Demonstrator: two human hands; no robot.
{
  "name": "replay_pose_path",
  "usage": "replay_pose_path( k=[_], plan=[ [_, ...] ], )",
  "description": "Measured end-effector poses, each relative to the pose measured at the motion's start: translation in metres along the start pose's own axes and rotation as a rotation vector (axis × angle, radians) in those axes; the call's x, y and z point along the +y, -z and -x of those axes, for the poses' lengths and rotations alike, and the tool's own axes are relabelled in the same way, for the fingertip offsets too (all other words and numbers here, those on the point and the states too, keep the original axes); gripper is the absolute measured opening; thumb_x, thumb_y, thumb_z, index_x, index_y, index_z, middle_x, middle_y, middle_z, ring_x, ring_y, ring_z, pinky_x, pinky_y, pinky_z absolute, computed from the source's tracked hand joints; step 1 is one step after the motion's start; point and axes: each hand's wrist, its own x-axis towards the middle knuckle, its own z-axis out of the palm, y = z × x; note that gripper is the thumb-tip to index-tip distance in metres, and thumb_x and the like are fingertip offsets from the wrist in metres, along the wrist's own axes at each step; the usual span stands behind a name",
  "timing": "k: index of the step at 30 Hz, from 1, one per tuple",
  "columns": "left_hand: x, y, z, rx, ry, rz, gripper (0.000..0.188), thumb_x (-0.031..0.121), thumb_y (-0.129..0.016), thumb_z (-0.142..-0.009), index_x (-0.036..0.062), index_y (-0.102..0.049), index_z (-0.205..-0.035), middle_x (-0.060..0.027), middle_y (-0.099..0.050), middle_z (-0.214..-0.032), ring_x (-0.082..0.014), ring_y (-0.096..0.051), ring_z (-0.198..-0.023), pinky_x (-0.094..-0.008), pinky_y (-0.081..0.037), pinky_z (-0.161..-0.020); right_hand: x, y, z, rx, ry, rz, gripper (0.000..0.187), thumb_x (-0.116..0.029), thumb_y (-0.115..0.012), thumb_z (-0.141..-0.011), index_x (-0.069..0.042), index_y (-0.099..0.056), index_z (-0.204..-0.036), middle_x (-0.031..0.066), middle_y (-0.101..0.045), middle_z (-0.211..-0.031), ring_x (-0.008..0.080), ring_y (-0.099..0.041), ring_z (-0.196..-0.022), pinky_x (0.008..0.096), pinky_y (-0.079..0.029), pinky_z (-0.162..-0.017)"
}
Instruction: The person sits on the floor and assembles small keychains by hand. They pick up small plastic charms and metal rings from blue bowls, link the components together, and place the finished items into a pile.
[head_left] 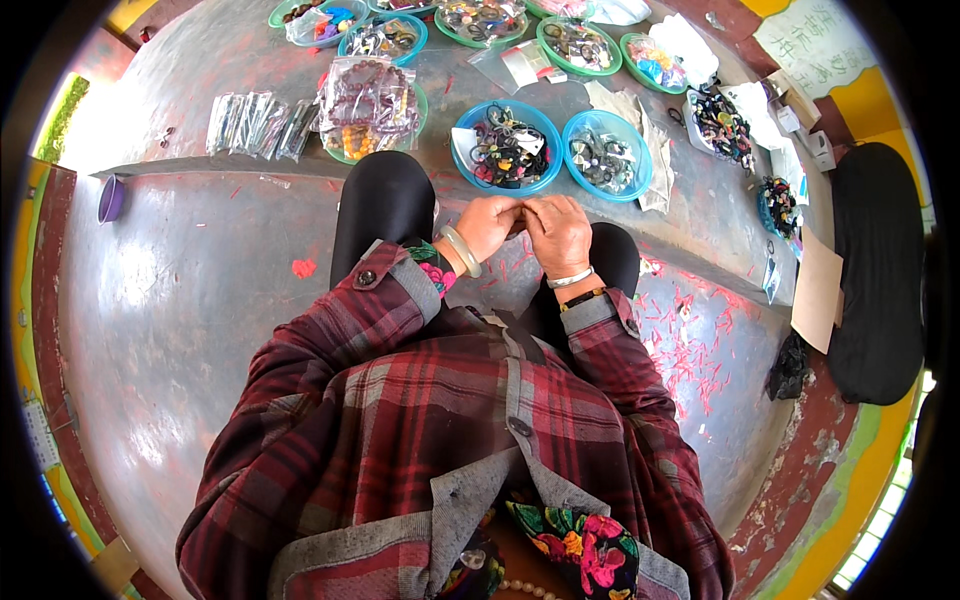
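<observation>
Basically, left hand [485, 228] and right hand [558, 238] meet at the fingertips, both pinched narrow; can't tell what, if anything, is held. From the hands: blue basin [510, 191] of dark bands [512, 150] at 12 o'clock, second blue basin [600, 190] at 2 o'clock, bagged beads [358, 95] at 10 o'clock, all up on the ledge [250, 65].

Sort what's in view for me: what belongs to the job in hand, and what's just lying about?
Likely in use, judging by nearness:
left hand and right hand, together; anything pinched can't be made out
near left blue bowl
near right blue bowl

Seemingly lying about:
purple bowl
red scraps
cardboard sheet
black bag
</observation>
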Motion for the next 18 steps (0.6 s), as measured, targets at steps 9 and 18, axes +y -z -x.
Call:
replay_pose_path(
  k=[9,18],
  plan=[
    [0.003,0.001,0.0,0.011,-0.315,-0.732,0.014,0.008,-0.048,-0.078,-0.0015,-0.058,-0.082,-0.023,-0.058,-0.081,-0.0405,-0.053,-0.077,-0.0431,-0.043,-0.066,0.004,-0.003,0.005,-0.052,0.017,0.068,0.004,-0.011,-0.06,-0.068,-0.011,-0.059,-0.072,0.0045,-0.056,-0.072,0.0271,-0.055,-0.071,0.0378,-0.043,-0.064],
    [-0.01,0.002,-0.001,0.025,-0.366,-0.8,0.013,0.004,-0.045,-0.077,-0.0007,-0.056,-0.08,-0.0218,-0.056,-0.078,-0.0385,-0.054,-0.079,-0.0452,-0.042,-0.068,0.003,-0.004,0.006,-0.113,-0.125,-0.028,0.006,-0.01,-0.061,-0.063,-0.01,-0.059,-0.069,0.0064,-0.057,-0.072,0.0284,-0.054,-0.072,0.0384,-0.043,-0.062]
  ],
)
